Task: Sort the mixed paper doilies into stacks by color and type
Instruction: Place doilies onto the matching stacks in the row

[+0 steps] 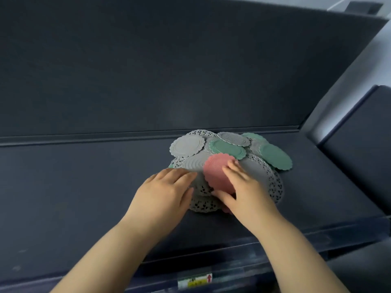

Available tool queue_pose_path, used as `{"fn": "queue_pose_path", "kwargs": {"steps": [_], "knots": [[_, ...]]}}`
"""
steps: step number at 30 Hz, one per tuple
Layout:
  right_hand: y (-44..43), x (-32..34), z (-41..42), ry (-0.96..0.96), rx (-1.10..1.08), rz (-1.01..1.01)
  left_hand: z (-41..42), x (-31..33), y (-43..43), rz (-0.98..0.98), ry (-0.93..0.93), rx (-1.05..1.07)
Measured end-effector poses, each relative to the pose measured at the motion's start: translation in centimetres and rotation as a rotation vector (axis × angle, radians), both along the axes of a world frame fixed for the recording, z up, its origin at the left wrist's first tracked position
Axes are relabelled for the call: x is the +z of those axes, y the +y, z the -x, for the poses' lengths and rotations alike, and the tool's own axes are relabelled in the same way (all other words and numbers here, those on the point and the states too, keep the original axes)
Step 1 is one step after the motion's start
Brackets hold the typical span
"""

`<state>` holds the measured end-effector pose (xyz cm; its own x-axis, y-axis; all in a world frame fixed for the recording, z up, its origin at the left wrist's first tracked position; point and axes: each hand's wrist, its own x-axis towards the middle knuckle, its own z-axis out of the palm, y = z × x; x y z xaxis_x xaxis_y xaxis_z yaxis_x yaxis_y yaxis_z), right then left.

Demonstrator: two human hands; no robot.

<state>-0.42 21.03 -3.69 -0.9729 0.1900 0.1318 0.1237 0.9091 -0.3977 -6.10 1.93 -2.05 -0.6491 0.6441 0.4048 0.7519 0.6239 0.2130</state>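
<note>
A mixed heap of paper doilies lies on the dark surface (84, 187), right of centre. A pink scalloped doily (215, 172) tops its near side. Small white scalloped doilies (187, 146) and green ones (275, 158) overlap toward the back. Large white lace doilies (270, 182) lie underneath. My right hand (245, 191) grips the pink doily, thumb under its near edge and fingers on its right side. My left hand (167, 189) rests flat on the heap's left side, fingers pressing on the white doilies.
A dark upright panel (169, 70) rises right behind the heap, with a ridge along its base. A dark padded block (359, 144) stands at the right. The surface's front edge carries a yellow and white label (195, 282).
</note>
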Motion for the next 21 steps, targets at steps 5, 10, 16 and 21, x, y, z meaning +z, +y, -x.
{"fn": "queue_pose_path", "kwargs": {"steps": [5,10,16,21], "knots": [[2.6,0.4,-0.2,0.254,0.071,0.024,1.2,2.3,4.4,-0.061,0.004,0.037],[3.7,0.2,-0.6,0.334,0.091,0.141,5.8,1.5,8.7,0.192,-0.274,0.333],[4.3,0.0,-0.8,0.374,0.135,0.075,7.5,-1.0,9.5,0.239,-0.269,0.476],[4.9,-0.2,-0.5,0.354,0.168,0.031,6.1,0.0,8.2,0.209,-0.124,0.589]]}}
